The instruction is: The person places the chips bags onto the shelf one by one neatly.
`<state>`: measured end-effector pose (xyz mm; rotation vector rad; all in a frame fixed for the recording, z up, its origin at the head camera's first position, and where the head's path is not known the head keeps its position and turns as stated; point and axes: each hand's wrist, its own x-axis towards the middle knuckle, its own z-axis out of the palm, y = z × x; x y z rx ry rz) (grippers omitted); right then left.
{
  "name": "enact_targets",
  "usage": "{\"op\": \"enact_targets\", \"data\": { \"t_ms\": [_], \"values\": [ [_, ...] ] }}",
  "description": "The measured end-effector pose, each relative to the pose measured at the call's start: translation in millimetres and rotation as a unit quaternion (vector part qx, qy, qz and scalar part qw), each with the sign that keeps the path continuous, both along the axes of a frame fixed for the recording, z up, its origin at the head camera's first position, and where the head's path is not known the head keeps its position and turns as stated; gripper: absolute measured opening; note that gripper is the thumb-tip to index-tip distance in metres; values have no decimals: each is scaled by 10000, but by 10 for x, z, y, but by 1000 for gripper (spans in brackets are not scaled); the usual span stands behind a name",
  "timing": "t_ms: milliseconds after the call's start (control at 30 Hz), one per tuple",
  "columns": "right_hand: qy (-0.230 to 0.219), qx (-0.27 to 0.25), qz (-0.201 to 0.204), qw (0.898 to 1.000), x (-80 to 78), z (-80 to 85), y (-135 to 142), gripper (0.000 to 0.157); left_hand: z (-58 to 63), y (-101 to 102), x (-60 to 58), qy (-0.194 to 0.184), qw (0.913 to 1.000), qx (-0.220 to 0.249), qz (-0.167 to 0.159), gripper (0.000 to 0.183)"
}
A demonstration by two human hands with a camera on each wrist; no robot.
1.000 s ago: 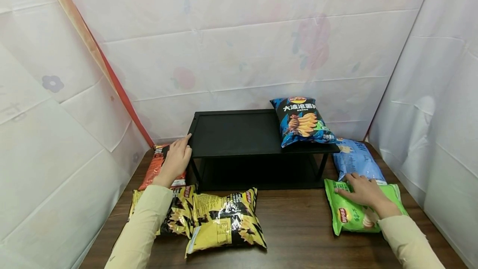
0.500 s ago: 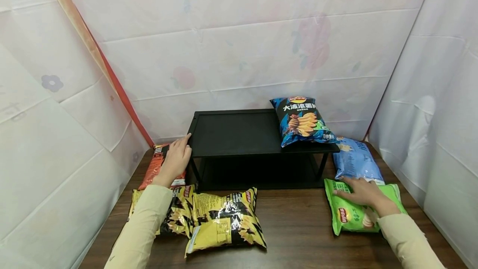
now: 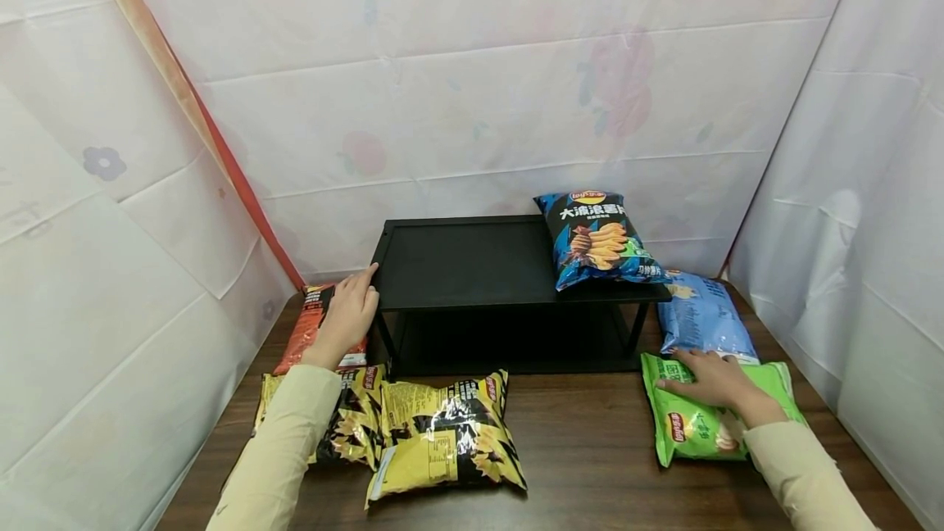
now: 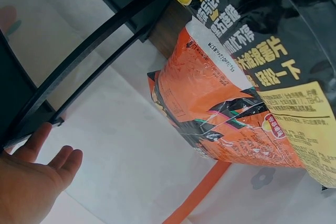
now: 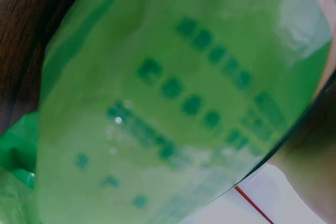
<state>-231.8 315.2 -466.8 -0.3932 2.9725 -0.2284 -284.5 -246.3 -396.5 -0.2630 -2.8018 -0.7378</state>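
My left hand (image 3: 348, 316) reaches to the left edge of a black two-tier shelf (image 3: 465, 265). In the left wrist view, one fingertip of that hand (image 4: 38, 179) touches the shelf's dark frame, the other fingers loosely bent and holding nothing. My right hand (image 3: 711, 379) rests on a green bag of chips (image 3: 701, 437) at the right, its fingers over the bag's far edge. Up close in the right wrist view, the green bag fills most of the picture, blurred. A dark blue bag of chips (image 3: 599, 244) sits on the right part of the shelf's top.
A light blue bag of chips (image 3: 704, 314) lies behind the green one. Orange-red (image 3: 304, 334) and yellow-black (image 3: 357, 424) bags lie by my left forearm. Another yellow-black bag (image 3: 450, 441) is at front centre. White cloth (image 3: 472, 105) hangs around the wooden table (image 3: 575, 449).
My right hand has shifted slightly on the green bag, its fingers drawing back a little from the light blue bag. The left hand stays at the shelf's edge.
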Motion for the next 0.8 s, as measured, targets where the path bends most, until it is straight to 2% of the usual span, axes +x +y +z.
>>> {"op": "enact_targets", "data": {
  "t_ms": [433,667,800],
  "values": [
    [220,-164,141,9995,8,12,-5,78,6,-2,-2,-21,10000,-7,-12,51],
    [-158,-403,204,9989,13,70,65,80,6,-3,-1,-65,10000,-22,-16,51],
    [-430,-419,109,9981,4,85,95,85,9,-3,5,-37,10000,-16,-10,51]
  ]
}}
